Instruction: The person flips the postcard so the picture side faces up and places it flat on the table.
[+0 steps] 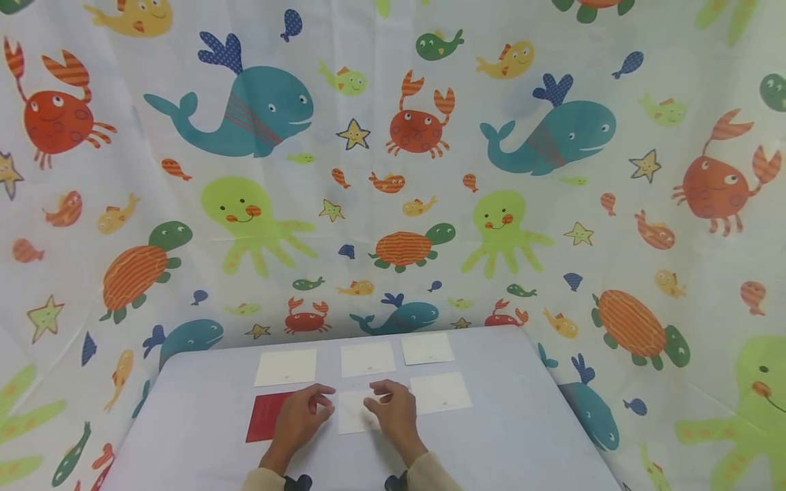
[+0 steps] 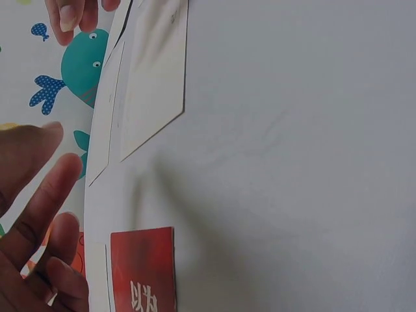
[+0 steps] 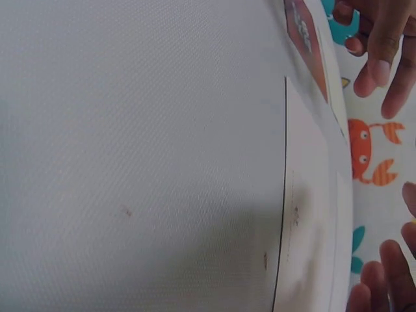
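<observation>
In the head view my left hand (image 1: 302, 417) hovers over the right part of a red card (image 1: 260, 421), its fingers loosely bent and nothing between them. White characters show on that red card (image 2: 144, 260) in the left wrist view. My right hand (image 1: 398, 413) is held above the right edge of a white card (image 1: 351, 417), fingers loosely curved and holding nothing. The two hands face each other across this card, apart from one another. In the right wrist view the right hand's fingers (image 3: 383, 279) are apart from the table.
A white-covered table (image 1: 522, 416) bears more white cards: a back-left card (image 1: 285, 368), a back-middle card (image 1: 368, 359), a back-right card (image 1: 427, 348) and a front-right card (image 1: 442, 393). Behind the table hangs a curtain (image 1: 381, 41) printed with sea animals.
</observation>
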### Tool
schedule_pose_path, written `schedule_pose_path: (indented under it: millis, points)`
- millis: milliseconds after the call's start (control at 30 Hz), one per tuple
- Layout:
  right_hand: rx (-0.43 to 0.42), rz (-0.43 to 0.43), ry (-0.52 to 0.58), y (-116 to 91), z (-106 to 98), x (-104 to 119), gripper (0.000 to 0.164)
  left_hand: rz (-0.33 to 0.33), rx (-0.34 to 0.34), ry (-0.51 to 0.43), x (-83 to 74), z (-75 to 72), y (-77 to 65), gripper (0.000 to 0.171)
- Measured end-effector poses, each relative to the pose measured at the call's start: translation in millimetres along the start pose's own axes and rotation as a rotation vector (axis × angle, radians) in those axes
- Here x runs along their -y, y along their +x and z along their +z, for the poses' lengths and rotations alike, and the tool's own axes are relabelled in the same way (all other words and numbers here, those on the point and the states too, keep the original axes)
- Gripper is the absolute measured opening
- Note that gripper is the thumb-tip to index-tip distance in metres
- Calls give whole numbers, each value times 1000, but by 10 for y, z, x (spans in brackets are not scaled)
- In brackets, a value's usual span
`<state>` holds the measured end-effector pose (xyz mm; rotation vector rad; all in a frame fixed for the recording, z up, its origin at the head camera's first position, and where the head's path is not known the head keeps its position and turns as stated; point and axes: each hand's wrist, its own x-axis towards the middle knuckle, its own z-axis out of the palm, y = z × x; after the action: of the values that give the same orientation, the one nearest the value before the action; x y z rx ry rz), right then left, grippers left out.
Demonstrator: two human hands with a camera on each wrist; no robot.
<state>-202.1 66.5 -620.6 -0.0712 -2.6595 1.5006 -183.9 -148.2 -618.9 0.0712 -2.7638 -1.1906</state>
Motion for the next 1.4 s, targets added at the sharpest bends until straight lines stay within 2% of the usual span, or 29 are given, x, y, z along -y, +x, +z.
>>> schedule_pose_path:
  millis: [133, 367, 600, 867, 1033, 1400]
  points:
    - [-8, 8, 2, -8, -36, -11, 27, 9, -2, 0, -24, 20, 1, 25]
    - [-19, 31, 60, 7, -102, -60, 30, -13, 25, -3, -44, 46, 13, 25]
    - [-18, 51, 7, -5, -140, -121, 32, -29, 39, 7, -29, 94, -9, 27]
    - [-87, 57, -68, -37, -127, -173, 35, -35, 39, 64, 17, 158, -28, 33]
    - [-93, 55, -92, -54, -121, -215, 36, -46, 52, 76, 45, 197, -44, 39]
    - [-80, 52, -68, -63, -102, -265, 35, -52, 31, 109, 5, 279, -36, 38]
